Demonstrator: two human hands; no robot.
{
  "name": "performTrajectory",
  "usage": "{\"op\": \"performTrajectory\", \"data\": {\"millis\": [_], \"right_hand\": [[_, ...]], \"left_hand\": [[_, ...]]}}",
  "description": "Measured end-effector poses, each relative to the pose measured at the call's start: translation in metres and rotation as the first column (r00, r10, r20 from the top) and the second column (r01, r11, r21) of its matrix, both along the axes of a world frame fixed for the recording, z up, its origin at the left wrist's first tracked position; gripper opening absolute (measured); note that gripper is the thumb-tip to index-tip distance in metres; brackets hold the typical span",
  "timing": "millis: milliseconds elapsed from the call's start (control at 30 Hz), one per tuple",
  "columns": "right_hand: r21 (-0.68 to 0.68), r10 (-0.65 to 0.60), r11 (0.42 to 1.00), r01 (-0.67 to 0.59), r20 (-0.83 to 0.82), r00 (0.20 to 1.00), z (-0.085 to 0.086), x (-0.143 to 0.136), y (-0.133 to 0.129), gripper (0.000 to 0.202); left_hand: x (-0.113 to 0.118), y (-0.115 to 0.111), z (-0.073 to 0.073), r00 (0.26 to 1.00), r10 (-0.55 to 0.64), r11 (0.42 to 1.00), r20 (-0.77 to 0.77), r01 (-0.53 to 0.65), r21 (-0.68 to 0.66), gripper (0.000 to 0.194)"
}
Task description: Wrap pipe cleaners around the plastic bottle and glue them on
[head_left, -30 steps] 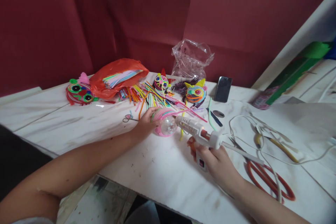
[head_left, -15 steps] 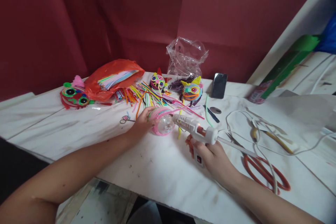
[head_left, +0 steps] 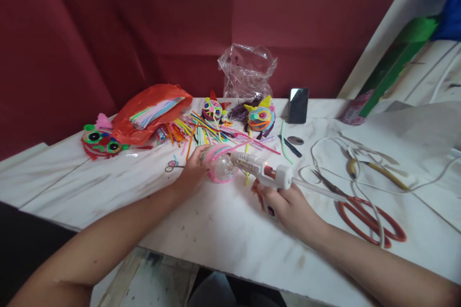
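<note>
My left hand (head_left: pixel 197 169) is closed on the left side of a clear plastic ball (head_left: pixel 225 169) partly wrapped in pink and green pipe cleaners. A pink pipe cleaner end sticks out from its top toward the right. My right hand (head_left: pixel 286 204) grips the handle of a white hot glue gun (head_left: pixel 248 163), with a clear glue stick jutting from its back. The gun's nozzle points left, at the upper right of the ball; whether it touches cannot be made out. A small orange light glows on the gun.
Loose pipe cleaners (head_left: pixel 201 129), a red plastic bag (head_left: pixel 154 93) and several decorated balls, one a yellow-eared ball (head_left: pixel 261 117), lie behind my hands. At right are red-handled scissors (head_left: pixel 370 220), yellow-handled pliers (head_left: pixel 387 176) and a white cord (head_left: pixel 324 141). A phone (head_left: pixel 298 106) leans at the back.
The camera view has shifted and tilted slightly. Both hands keep their holds on the ball and the glue gun, and the nozzle stays by the ball's upper right.
</note>
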State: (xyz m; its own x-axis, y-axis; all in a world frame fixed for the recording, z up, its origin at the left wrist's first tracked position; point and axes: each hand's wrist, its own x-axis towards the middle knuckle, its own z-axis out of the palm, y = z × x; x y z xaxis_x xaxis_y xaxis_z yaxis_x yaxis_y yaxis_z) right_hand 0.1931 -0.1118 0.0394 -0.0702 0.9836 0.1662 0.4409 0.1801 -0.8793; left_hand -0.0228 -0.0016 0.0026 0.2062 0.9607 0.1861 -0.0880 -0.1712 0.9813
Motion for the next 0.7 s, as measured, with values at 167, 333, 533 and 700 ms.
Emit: {"op": "performTrajectory", "data": {"millis": [167, 333, 533, 700], "right_hand": [[0.037, 0.003, 0.999, -0.002, -0.023, 1.000, 0.0009, 0.0001, 0.0012, 0.022], [0.038, 0.004, 0.999, -0.004, -0.021, 1.000, 0.0011, 0.0003, 0.0007, 0.022], [0.031, 0.016, 0.999, -0.015, -0.025, 1.000, -0.0017, -0.0012, -0.0007, 0.022], [0.025, -0.012, 1.000, 0.013, -0.029, 1.000, -0.0007, 0.0006, 0.0002, 0.021]], "left_hand": [[0.0007, -0.0010, 0.0008, 1.000, 0.001, 1.000, 0.013, -0.001, 0.001, 0.058], [0.0006, -0.0015, 0.0022, 1.000, -0.007, 1.000, 0.027, 0.007, -0.008, 0.059], [0.0005, -0.0015, 0.0009, 0.999, -0.014, 1.000, 0.035, 0.015, -0.021, 0.059], [0.0010, -0.0010, -0.0005, 0.999, -0.005, 1.000, 0.036, 0.005, -0.005, 0.061]]}}
